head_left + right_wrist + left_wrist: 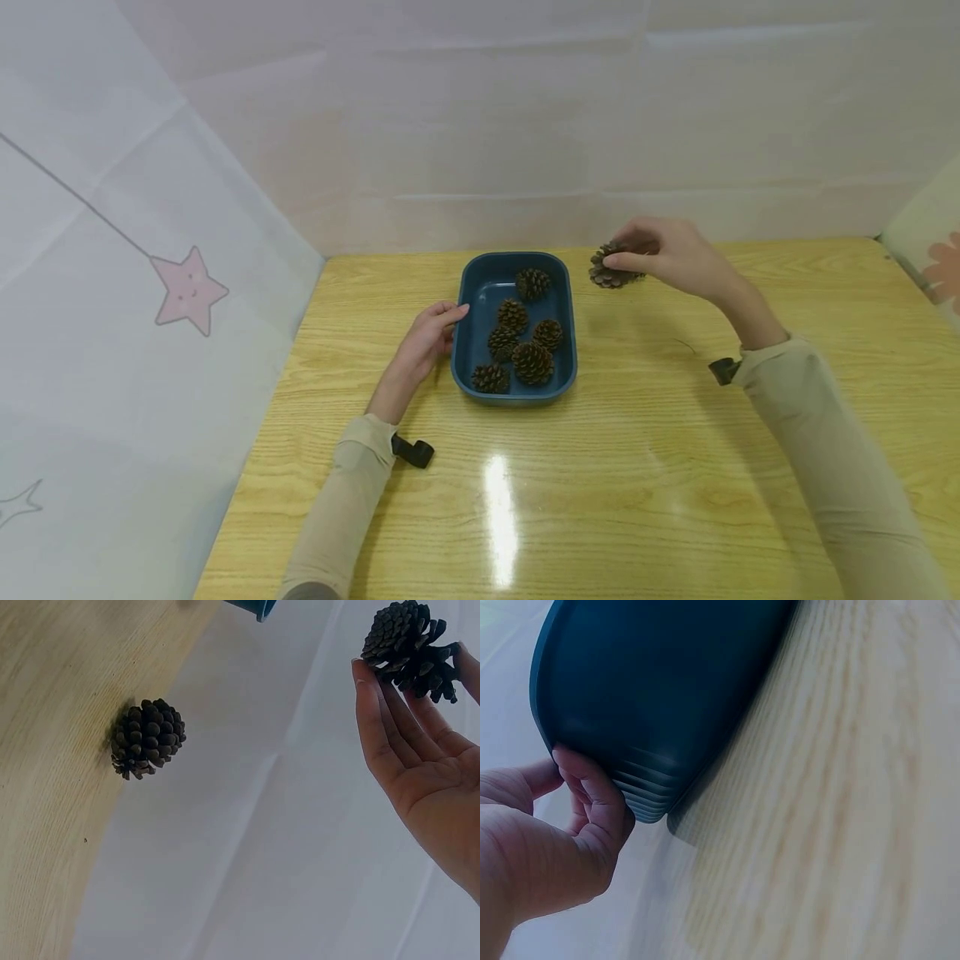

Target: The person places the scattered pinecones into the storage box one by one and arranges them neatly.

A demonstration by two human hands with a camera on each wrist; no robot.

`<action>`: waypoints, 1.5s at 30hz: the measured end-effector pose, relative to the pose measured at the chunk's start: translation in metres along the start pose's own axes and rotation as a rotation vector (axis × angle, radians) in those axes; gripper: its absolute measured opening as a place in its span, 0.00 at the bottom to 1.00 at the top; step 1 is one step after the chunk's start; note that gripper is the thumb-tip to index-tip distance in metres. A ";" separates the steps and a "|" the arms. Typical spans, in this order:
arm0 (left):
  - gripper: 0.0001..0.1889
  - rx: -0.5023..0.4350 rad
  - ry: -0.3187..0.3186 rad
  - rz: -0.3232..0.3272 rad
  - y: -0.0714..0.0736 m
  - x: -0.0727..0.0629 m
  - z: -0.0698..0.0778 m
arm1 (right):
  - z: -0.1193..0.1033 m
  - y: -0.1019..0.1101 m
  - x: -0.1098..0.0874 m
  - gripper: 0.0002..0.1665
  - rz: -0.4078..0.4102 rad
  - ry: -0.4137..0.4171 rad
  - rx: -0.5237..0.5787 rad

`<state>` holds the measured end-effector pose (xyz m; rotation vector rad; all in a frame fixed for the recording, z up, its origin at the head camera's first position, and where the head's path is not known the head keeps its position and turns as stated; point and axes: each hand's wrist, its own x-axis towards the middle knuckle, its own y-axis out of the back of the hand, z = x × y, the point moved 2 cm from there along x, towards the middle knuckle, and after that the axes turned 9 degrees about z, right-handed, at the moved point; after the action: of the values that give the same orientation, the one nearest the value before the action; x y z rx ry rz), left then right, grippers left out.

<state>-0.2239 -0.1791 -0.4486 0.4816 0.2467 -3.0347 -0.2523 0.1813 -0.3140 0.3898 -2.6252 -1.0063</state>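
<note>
A dark blue rectangular container stands on the table with several brown pine cones inside. My left hand grips its left rim; in the left wrist view the thumb is at the rim and curled fingers touch the outer wall near some ridges. To the right of the container, my right hand holds another pine cone between thumb and fingers, raised above the table. One more pine cone lies on the table in the right wrist view; the right hand mostly hides it in the head view.
The wooden table meets a pale sheet-covered wall along its back edge. Another pale sheet with a pink star borders the left side. A thin dark strand lies on the wood below the right hand.
</note>
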 end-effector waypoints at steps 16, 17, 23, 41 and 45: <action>0.11 -0.011 0.000 0.015 -0.004 0.000 -0.001 | -0.005 -0.020 0.010 0.24 -0.057 0.063 0.010; 0.11 -0.012 0.000 0.015 -0.005 0.000 -0.001 | -0.005 -0.022 0.011 0.24 -0.062 0.067 0.015; 0.11 -0.011 0.000 0.009 -0.005 0.000 -0.002 | -0.004 -0.033 0.016 0.23 -0.094 0.095 0.051; 0.10 -0.006 0.000 0.008 -0.009 0.004 -0.002 | 0.000 -0.055 0.025 0.18 -0.067 0.145 0.068; 0.10 -0.009 -0.001 0.011 -0.009 0.003 -0.002 | -0.001 -0.058 0.026 0.16 -0.053 0.151 0.062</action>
<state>-0.2274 -0.1704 -0.4501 0.4794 0.2567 -3.0216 -0.2673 0.1293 -0.3481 0.5310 -2.5263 -0.8769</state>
